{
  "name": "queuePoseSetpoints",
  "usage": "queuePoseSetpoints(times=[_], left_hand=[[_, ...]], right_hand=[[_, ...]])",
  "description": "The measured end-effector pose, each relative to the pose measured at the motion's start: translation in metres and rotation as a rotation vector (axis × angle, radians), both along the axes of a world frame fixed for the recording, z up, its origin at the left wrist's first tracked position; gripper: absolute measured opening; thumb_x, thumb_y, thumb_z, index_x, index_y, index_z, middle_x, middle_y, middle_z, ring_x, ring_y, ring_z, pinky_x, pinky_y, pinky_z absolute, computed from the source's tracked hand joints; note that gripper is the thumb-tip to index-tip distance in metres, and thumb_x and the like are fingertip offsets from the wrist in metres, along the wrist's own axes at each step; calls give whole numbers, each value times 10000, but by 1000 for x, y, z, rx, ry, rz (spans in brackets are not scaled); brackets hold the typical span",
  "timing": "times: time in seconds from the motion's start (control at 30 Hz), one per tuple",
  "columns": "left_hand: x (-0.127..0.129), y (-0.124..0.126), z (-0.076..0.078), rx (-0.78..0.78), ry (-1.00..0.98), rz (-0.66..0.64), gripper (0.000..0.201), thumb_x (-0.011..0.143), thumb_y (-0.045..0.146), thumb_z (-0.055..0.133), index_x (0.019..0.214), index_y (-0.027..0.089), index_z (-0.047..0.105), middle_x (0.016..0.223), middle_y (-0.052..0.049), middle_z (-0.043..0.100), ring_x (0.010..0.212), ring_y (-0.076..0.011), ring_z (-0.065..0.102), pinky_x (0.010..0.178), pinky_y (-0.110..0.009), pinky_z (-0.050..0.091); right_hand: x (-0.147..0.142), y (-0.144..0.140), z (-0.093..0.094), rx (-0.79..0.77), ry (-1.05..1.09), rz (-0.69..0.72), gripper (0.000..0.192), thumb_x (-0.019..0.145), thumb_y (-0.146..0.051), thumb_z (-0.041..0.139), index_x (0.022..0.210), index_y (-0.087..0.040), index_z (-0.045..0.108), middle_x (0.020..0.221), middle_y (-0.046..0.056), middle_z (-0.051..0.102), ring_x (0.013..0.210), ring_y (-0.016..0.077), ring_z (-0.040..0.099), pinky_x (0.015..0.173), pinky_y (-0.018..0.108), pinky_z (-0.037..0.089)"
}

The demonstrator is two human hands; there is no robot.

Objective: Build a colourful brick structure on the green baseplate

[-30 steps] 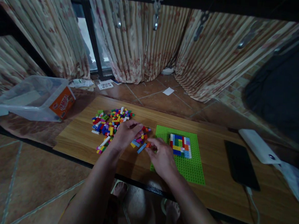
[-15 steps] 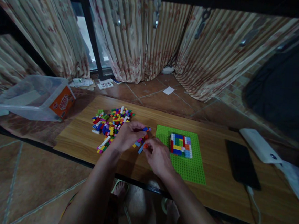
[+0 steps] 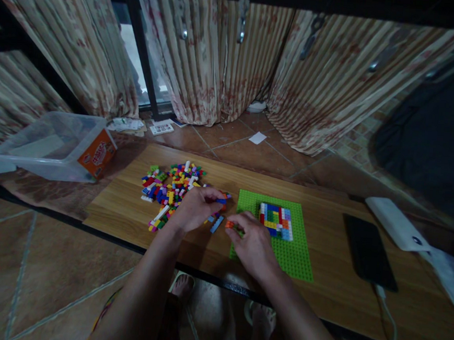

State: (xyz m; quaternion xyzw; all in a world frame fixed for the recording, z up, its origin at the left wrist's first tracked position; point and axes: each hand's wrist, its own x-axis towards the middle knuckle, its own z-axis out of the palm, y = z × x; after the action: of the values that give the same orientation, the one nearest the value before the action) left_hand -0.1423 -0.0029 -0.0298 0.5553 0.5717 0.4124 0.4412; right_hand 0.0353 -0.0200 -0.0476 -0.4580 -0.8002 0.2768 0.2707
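Note:
My left hand [image 3: 195, 208] is at the right side of a loose pile of coloured toy bricks [image 3: 176, 187]. Its thumb and forefinger close around a blue brick [image 3: 221, 201]. Over the left edge of the green baseplate [image 3: 298, 259], my right hand [image 3: 253, 241] pinches a small orange brick [image 3: 229, 224] at its fingertips. A light blue brick [image 3: 217, 224] lies on the wood between the two hands. On the baseplate stands a low, roughly square build [image 3: 276, 221] of multicoloured bricks, just beyond my right hand.
A clear plastic box [image 3: 52, 146] with an orange label stands to the left. Right of the baseplate lie a black phone [image 3: 369, 249] with a cable and a white device [image 3: 396, 222]. The table's dark front edge [image 3: 221, 283] runs below my forearms.
My right hand has moved right with the orange brick, away from my left hand and over the baseplate's edge. The left hand stays almost in place. The view has shifted slightly.

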Motion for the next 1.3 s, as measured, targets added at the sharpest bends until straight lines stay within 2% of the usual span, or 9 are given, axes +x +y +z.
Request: queuePoseSetpoints(times=[0.13, 0.27, 0.37, 0.47, 0.8, 1.03, 1.3], left_hand=[[-1, 0, -7, 1, 22, -11, 165, 713, 181, 616, 835, 148, 722, 749, -9, 677, 660, -120, 601, 617, -216, 466], [0, -1, -9, 16, 87, -20, 170, 728, 156, 588, 831, 153, 723, 740, -7, 676, 657, -123, 604, 609, -219, 467], [0, -1, -7, 21, 150, -21, 184, 730, 129, 572, 830, 154, 725, 740, -7, 679, 656, -122, 607, 612, -218, 468], [0, 0, -7, 34, 180, -12, 206, 730, 117, 564, 853, 155, 726, 759, -8, 686, 652, -117, 609, 607, -214, 469], [9, 3, -4, 93, 212, 5, 221, 748, 142, 569, 895, 154, 734, 807, -35, 700, 676, -129, 608, 598, -217, 470], [7, 4, -6, 100, 183, 16, 206, 745, 117, 565, 861, 150, 732, 827, -39, 700, 694, -129, 613, 633, -226, 484], [6, 4, -8, 113, 198, 5, 228, 743, 96, 552, 865, 156, 735, 827, -35, 693, 699, -124, 604, 635, -222, 482]], right_hand=[[23, 2, 8, 3, 16, -33, 171, 853, -190, 552, 977, -220, 665, 926, 35, 637, 827, 162, 609, 770, 301, 478], [67, 8, 11, 12, -13, -112, 175, 845, -248, 557, 971, -244, 677, 957, 24, 657, 772, 153, 619, 739, 298, 486], [101, 14, 9, 27, -87, -199, 187, 810, -319, 595, 945, -228, 687, 880, 28, 673, 701, 159, 616, 692, 304, 486], [120, 17, 7, -1, -138, -234, 192, 791, -346, 600, 902, -221, 694, 828, 29, 682, 677, 165, 621, 659, 303, 483], [116, 17, -1, -35, -112, -165, 177, 797, -296, 581, 917, -232, 693, 947, 46, 669, 756, 174, 632, 732, 338, 503], [114, 18, 0, -22, -163, -176, 154, 799, -244, 576, 903, -226, 687, 954, 40, 656, 803, 178, 632, 769, 346, 501], [111, 17, 1, 136, -286, -120, 155, 819, -187, 529, 921, -202, 645, 980, 70, 650, 911, 217, 618, 835, 377, 489]])
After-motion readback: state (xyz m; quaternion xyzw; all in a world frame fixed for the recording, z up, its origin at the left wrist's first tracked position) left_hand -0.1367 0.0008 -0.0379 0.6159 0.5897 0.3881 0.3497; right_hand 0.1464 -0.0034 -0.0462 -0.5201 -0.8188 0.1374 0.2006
